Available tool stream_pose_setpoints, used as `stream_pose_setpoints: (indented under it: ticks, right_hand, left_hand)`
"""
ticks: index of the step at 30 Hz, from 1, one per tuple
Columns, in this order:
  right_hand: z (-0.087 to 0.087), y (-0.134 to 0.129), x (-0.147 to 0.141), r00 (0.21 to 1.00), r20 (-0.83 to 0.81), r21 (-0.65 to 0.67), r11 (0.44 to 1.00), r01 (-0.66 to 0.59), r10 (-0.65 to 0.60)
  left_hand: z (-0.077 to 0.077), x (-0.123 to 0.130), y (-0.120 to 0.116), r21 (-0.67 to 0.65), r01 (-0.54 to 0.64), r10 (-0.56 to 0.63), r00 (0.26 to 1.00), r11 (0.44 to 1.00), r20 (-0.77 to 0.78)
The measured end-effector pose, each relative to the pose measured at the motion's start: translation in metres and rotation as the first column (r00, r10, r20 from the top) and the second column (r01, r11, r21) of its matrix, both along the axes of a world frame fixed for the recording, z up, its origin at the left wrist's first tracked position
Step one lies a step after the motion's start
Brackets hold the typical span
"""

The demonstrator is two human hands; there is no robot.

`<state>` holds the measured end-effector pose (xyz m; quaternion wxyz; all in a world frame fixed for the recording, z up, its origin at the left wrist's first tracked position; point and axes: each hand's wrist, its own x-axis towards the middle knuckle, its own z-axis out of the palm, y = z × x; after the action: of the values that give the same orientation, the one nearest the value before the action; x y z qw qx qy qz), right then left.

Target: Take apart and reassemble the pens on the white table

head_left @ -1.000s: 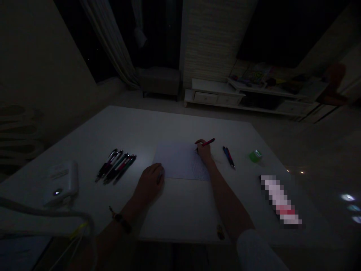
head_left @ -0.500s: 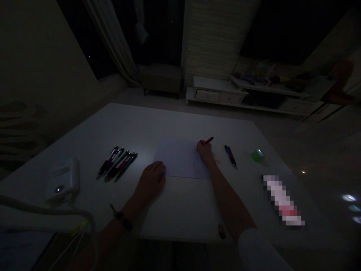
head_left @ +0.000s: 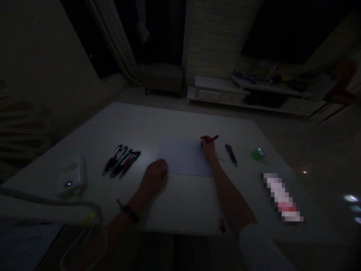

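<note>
Right hand (head_left: pixel 208 148) still pinching the pen (head_left: pixel 213 139), a finger (head_left: pixel 203 137) now stretched farther out; left hand (head_left: pixel 154 175) stays at the paper (head_left: pixel 183 156), grip unclear.

Can read no text, label, brand or number anywhere. Can make out only faint marks on the right part of the paper (head_left: pixel 180 158) and dim markings on the box (head_left: pixel 75 177), both illegible.

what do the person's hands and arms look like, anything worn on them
The left hand is gloveless, with a dark bracelet at its wrist, a short end sticking out. The right hand is gloveless too; a pale sleeve shows farther up that arm. Dim light hides finer detail.
</note>
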<state>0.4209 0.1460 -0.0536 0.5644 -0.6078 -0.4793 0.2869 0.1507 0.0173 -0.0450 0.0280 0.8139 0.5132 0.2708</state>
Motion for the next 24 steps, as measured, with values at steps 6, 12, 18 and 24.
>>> stream_pose_setpoints:
  ticks: [6,12,18,24]
  right_hand:
    - [0.023,-0.029,0.022,0.998,0.057,-0.028,0.999,-0.024,0.026]
    - [0.026,-0.072,0.099,0.878,0.47,-0.072,0.988,0.139,-0.09]
    - [0.001,-0.095,0.158,0.715,0.697,-0.213,0.94,0.268,-0.046]
    - [-0.024,-0.1,0.163,0.752,0.651,-0.164,0.949,0.268,-0.1]
  left_hand:
    - [-0.001,-0.001,0.001,0.015,-0.001,0.001,1.0,1.0,0.01]
    - [-0.004,-0.001,0.003,0.048,0.005,-0.006,1.0,0.999,0.022]
    - [-0.003,-0.002,0.004,0.057,0.012,-0.012,1.0,0.998,-0.004]
    - [-0.004,-0.004,0.002,0.034,-0.011,0.011,1.0,0.999,0.0]
